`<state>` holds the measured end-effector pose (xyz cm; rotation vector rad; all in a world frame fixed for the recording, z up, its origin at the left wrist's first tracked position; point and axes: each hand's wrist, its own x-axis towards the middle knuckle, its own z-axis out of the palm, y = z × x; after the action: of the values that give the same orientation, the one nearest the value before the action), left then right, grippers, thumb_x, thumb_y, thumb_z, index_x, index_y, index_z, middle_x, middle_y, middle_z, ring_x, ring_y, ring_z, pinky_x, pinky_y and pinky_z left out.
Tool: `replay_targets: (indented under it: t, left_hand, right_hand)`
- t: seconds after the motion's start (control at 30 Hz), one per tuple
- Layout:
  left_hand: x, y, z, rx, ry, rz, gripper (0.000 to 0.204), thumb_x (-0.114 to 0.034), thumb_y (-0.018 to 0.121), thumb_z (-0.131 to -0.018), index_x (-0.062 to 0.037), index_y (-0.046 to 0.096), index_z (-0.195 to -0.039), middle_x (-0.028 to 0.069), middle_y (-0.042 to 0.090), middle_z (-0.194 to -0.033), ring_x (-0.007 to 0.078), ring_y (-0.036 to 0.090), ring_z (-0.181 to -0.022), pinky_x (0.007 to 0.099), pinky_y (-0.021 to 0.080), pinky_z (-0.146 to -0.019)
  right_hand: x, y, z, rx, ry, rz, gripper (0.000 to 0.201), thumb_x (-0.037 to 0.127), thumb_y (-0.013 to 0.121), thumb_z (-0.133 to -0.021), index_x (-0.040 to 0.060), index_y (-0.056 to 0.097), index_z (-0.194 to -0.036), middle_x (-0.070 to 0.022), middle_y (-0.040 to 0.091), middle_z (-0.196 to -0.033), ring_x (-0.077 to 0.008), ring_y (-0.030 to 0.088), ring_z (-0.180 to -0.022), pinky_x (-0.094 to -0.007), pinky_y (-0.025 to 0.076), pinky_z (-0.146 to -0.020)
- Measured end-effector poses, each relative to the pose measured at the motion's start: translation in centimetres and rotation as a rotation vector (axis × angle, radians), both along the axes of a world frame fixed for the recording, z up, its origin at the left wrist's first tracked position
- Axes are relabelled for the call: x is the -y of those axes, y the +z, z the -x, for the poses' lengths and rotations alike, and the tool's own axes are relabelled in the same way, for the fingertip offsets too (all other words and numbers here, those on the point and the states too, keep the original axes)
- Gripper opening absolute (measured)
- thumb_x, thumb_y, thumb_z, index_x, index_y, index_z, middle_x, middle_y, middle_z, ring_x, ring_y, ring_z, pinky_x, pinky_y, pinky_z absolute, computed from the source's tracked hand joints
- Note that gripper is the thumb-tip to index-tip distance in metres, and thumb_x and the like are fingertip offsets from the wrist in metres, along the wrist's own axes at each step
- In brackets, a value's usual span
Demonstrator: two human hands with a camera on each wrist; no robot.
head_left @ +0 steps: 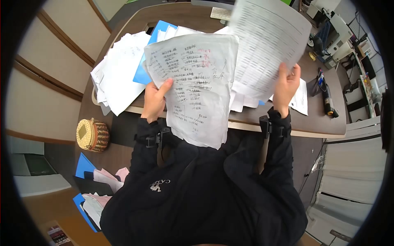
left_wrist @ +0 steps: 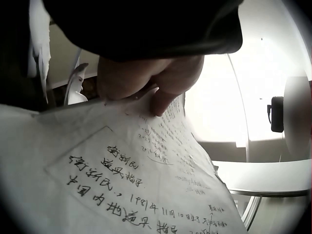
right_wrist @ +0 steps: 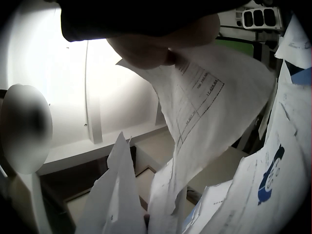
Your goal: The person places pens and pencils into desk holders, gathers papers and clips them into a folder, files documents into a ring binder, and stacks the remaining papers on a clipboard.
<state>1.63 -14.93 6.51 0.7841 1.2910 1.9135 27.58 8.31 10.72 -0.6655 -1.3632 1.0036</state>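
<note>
My left hand (head_left: 155, 100) grips a small stack of handwritten sheets (head_left: 193, 119) by its left edge, thumb across the front. These sheets are wrinkled, with black writing, crossed-out lines and some red marks near the top. In the left wrist view, the thumb (left_wrist: 165, 100) presses on the handwritten page (left_wrist: 97, 170). My right hand (head_left: 286, 88) pinches a printed sheet (head_left: 269, 45) at its lower right edge. That sheet carries rows like a table and is raised above the desk to the right of the stack. In the right wrist view, the printed sheet (right_wrist: 209, 107) bends as it hangs.
Loose white papers (head_left: 123, 74) and a blue folder (head_left: 140, 74) lie on the desk at left. A lidded woven basket (head_left: 92, 135) stands by its near left side. Below it are blue folders (head_left: 84, 164) with papers. A pen holder (head_left: 315, 87) stands at right.
</note>
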Motion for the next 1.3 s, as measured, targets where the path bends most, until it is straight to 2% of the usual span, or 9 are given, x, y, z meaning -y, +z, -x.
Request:
replay_targets:
  t: [0.2,0.33,0.47,0.77,0.9,0.97,1.03,1.17,1.3]
  left_hand:
    - [0.9,-1.1,1.1,-0.015,0.009,-0.135,0.037,-0.014,0.064,-0.091,0.0056,0.054,-0.121,0.0120,0.061,-0.118,0.0188,0.058,-0.105,0.0320,0.045,-0.092]
    - [1.2,-1.5,1.4,0.024,-0.069,-0.343,0.046,-0.012,0.064,-0.090,0.0023,0.046,-0.129,0.0115,0.056,-0.125,0.0219,0.054,-0.112,0.0354,0.042,-0.097]
    - [2.0,-6.0,4.6,0.390,-0.165,-0.298,0.046,-0.012,0.062,-0.090,-0.0026,0.044,-0.132,0.0093,0.056,-0.121,0.0220,0.053,-0.113,0.0377,0.043,-0.096]
    - [2.7,-3.2,3.0,0.159,0.029,-0.277,0.041,-0.011,0.060,-0.092,0.0001,0.045,-0.128,0.0092,0.056,-0.121,0.0209,0.054,-0.109,0.0372,0.047,-0.090]
    - [3.8,-1.7,2.1,0.166,0.076,-0.286,0.044,-0.008,0.063,-0.090,0.0019,0.044,-0.128,0.0106,0.053,-0.125,0.0224,0.056,-0.108,0.0380,0.046,-0.092]
    - [4.5,-1.7,2.7,0.191,0.078,-0.172,0.042,-0.009,0.062,-0.090,0.0031,0.045,-0.127,0.0123,0.055,-0.123,0.0233,0.056,-0.109,0.0384,0.044,-0.095]
    - [4.6,-1.8,2.9,0.157,0.086,-0.159,0.040,-0.009,0.061,-0.091,0.0044,0.047,-0.126,0.0133,0.056,-0.122,0.0231,0.055,-0.112,0.0377,0.042,-0.098]
    - [4.3,-1.9,2.6,0.119,0.072,-0.123,0.040,-0.010,0.060,-0.091,0.0064,0.048,-0.126,0.0134,0.056,-0.125,0.0221,0.054,-0.112,0.0353,0.041,-0.098]
    - [4.4,-2.0,2.6,0.105,0.068,-0.157,0.040,-0.009,0.060,-0.092,0.0062,0.047,-0.126,0.0129,0.056,-0.126,0.0218,0.053,-0.114,0.0351,0.040,-0.099]
  right_hand:
    - [-3.3,-1.2,-4.4,0.013,-0.266,-0.056,0.027,0.010,0.055,-0.095,-0.0044,0.049,-0.117,-0.0092,0.062,-0.107,-0.0119,0.055,-0.094,-0.0246,0.043,-0.083]
    - [-3.4,-2.2,-4.9,0.020,-0.256,-0.038,0.027,0.010,0.055,-0.096,-0.0042,0.048,-0.118,-0.0087,0.064,-0.103,-0.0103,0.056,-0.091,-0.0232,0.043,-0.080]
    - [-0.8,-1.6,-2.7,0.104,0.074,0.076,0.025,0.012,0.056,-0.096,-0.0006,0.051,-0.117,-0.0036,0.065,-0.091,-0.0047,0.054,-0.078,-0.0187,0.040,-0.070]
    - [9.8,-1.4,2.9,0.086,0.556,0.091,0.017,0.004,0.054,-0.094,0.0010,0.053,-0.111,-0.0060,0.062,-0.104,-0.0104,0.056,-0.091,-0.0236,0.044,-0.080]
    - [12.5,-2.5,4.3,0.237,0.533,-0.185,0.022,0.000,0.050,-0.095,-0.0002,0.049,-0.117,-0.0053,0.058,-0.106,-0.0080,0.050,-0.091,-0.0217,0.040,-0.079]
    - [13.3,-2.0,4.4,0.246,0.557,-0.156,0.022,0.000,0.048,-0.095,-0.0001,0.049,-0.117,-0.0064,0.058,-0.106,-0.0105,0.052,-0.092,-0.0238,0.041,-0.082]
    - [13.8,-1.7,4.5,0.254,0.549,-0.103,0.022,-0.003,0.048,-0.092,0.0002,0.052,-0.113,-0.0157,0.062,-0.105,-0.0268,0.062,-0.098,-0.0308,0.045,-0.087]
    - [13.1,-1.0,3.7,0.340,0.730,-0.026,0.025,0.012,0.044,-0.096,0.0017,0.052,-0.118,-0.0146,0.063,-0.093,-0.0281,0.061,-0.087,-0.0306,0.045,-0.079]
    - [8.4,-1.5,2.5,0.355,0.441,0.016,0.021,0.020,0.053,-0.095,0.0009,0.060,-0.101,-0.0112,0.064,-0.079,-0.0174,0.061,-0.067,-0.0297,0.048,-0.065]
